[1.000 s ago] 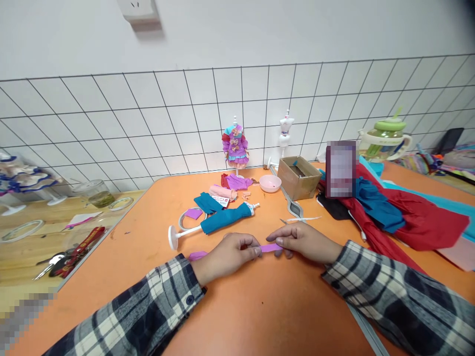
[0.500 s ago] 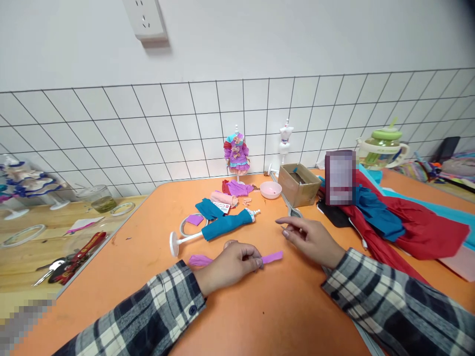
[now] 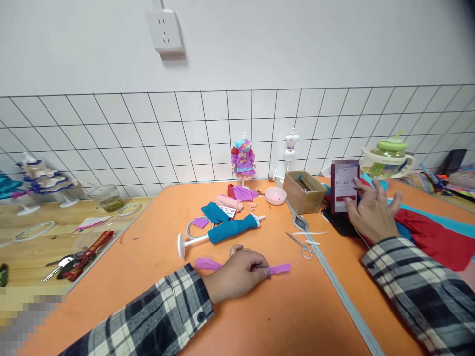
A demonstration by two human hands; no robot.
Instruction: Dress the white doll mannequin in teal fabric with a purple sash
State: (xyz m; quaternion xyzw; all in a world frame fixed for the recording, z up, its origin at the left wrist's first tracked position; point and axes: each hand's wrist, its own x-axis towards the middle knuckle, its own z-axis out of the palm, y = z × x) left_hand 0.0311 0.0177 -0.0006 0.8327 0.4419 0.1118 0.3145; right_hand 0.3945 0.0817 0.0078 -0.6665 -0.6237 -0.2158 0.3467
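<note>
My left hand (image 3: 243,272) lies on the orange table, closed on a purple fabric strip (image 3: 280,269) whose ends stick out on both sides. Over at the right, my right hand (image 3: 373,212) has its fingers spread at a phone (image 3: 341,190) standing upright, with the thumb over the lower part of its timer screen. A small dress form (image 3: 237,227) wrapped in teal cloth lies on its side beyond my left hand. Scissors (image 3: 305,248) rest on the table between my hands, beside white strips.
A cardboard box (image 3: 313,200) and a pink bowl (image 3: 275,196) stand towards the wall, near a doll form in a purple dress (image 3: 244,160) and a bare white one (image 3: 291,148). Red cloth (image 3: 434,237) and a green-lidded jug (image 3: 389,160) are at the right. Keys (image 3: 61,267) lie at left.
My right hand has moved right and away from me, from the middle of the table to the phone, leaving the scissors in view. My left hand still grips the purple strip. The view has shifted slightly.
</note>
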